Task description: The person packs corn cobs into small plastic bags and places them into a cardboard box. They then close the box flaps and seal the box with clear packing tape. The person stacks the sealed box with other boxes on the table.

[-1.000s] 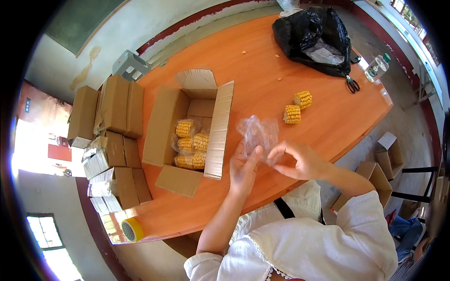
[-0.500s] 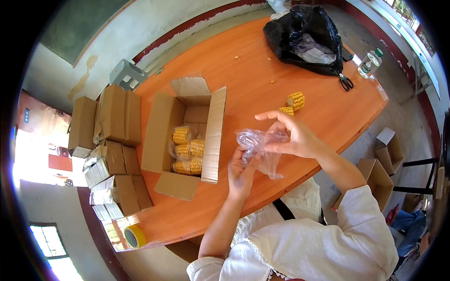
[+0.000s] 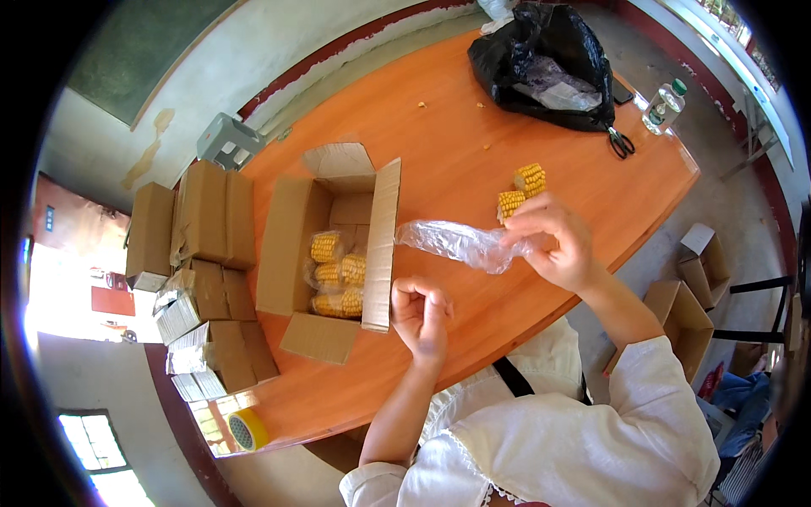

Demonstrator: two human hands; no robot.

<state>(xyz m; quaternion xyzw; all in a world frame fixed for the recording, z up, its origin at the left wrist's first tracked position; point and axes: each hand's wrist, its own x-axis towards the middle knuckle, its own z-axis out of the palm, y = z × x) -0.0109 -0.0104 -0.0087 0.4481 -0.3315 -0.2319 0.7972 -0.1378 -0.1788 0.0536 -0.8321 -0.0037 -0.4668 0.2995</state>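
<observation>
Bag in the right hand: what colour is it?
Clear, see-through plastic bag, pinched by the right hand; head view.

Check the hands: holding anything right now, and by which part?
The right hand pinches a clear plastic bag by one end; the rest stretches out toward the open cardboard box. The left hand is curled, with nothing visible in its grip.

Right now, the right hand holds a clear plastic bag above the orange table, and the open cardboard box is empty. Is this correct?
Not quite: in the head view the open cardboard box holds bagged corn pieces. The right hand does hold the clear plastic bag above the orange table.
</observation>
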